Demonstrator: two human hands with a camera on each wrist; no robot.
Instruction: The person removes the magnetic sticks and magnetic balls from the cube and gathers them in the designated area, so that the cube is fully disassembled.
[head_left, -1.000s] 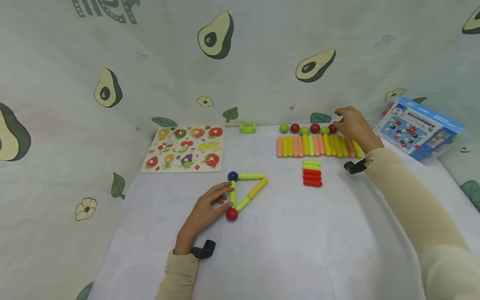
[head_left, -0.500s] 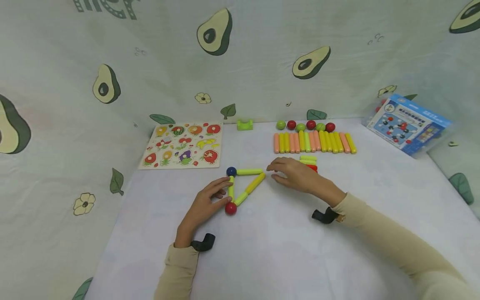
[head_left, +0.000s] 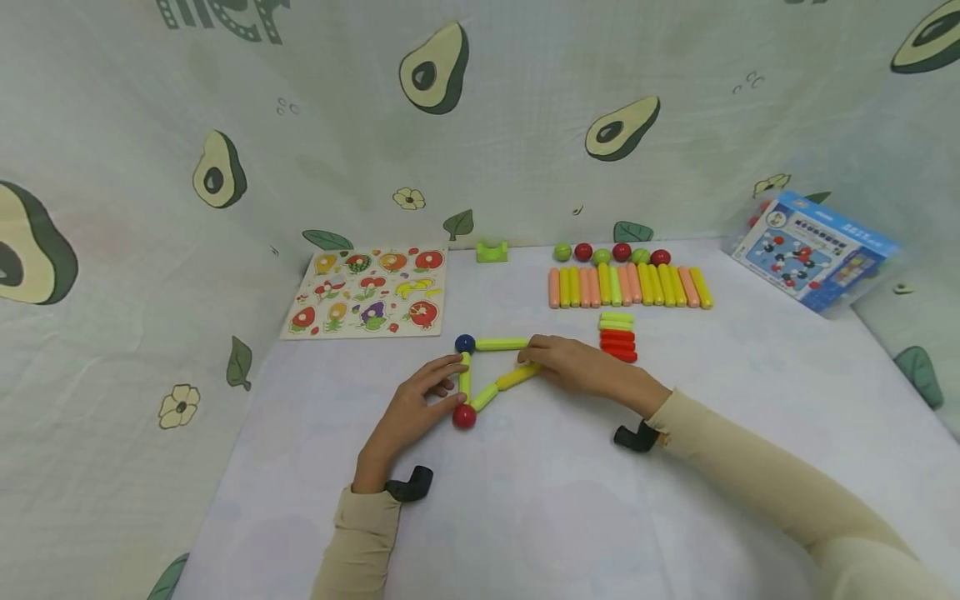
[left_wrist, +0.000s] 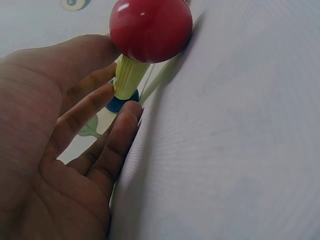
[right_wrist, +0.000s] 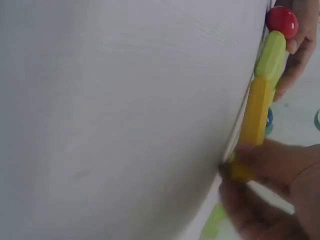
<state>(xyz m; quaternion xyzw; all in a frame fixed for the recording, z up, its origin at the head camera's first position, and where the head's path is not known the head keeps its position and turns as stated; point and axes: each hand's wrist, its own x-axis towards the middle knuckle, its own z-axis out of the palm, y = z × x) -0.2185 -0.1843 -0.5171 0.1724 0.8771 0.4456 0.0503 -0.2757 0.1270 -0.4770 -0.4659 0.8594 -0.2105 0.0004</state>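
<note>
A dark blue ball (head_left: 465, 343), a red ball (head_left: 464, 417) and short toy rods lie joined at the table's middle. Between the balls runs a yellow-green rod (head_left: 465, 383). My left hand (head_left: 408, 425) rests against it from the left, thumb beside the red ball, fingers extended in the left wrist view. Another yellow-green rod (head_left: 501, 343) reaches right from the blue ball, its far end hidden. From the red ball a short yellow-green rod (head_left: 486, 397) leads to a yellow rod (head_left: 517, 376). My right hand (head_left: 573, 365) pinches the yellow rod's free end between thumb and fingers.
Beyond my right hand lie short green and red rods (head_left: 618, 337), a row of yellow and pink rods (head_left: 630, 285) and several red and green balls (head_left: 602, 257). A fruit puzzle board (head_left: 367, 293), green bracket (head_left: 492, 252) and boxed set (head_left: 813, 250) stand at the back.
My right hand has come from the far ball row to the joined rods and now grips the yellow rod, whose free end has swung slightly down and right. The left hand keeps its place.
</note>
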